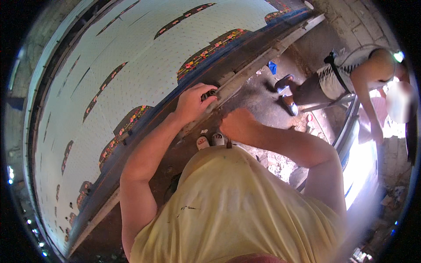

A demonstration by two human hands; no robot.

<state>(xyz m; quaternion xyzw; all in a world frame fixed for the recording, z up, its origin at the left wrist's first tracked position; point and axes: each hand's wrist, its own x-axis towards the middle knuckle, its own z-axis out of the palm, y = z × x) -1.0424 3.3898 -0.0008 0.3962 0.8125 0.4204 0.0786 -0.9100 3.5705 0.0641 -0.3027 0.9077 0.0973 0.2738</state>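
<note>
My left hand (pixel 193 104) is at the edge of a long table, with its thumb and fingers curled round a small dark cylindrical piece (pixel 209 94). That piece sits by the metal rail (pixel 234 83) along the table side; whether it is fixed there I cannot tell. Lower and to the right, my right hand (pixel 237 122) is closed in front of my body, and its fingertips are turned away, so what they hold is hidden. White cloth with small dots (pixel 144 57) covers the table. Dark floral patches (pixel 210 50) show along its edge and in narrow slits.
At the right another person (pixel 372 74) bends over a second bright surface (pixel 362 171), one arm reaching down. A blue scrap (pixel 272 67) and scattered debris (pixel 280 164) lie on the floor. My sandalled feet (pixel 210 141) stand close to the table. Brick wall (pixel 359 24) rises behind.
</note>
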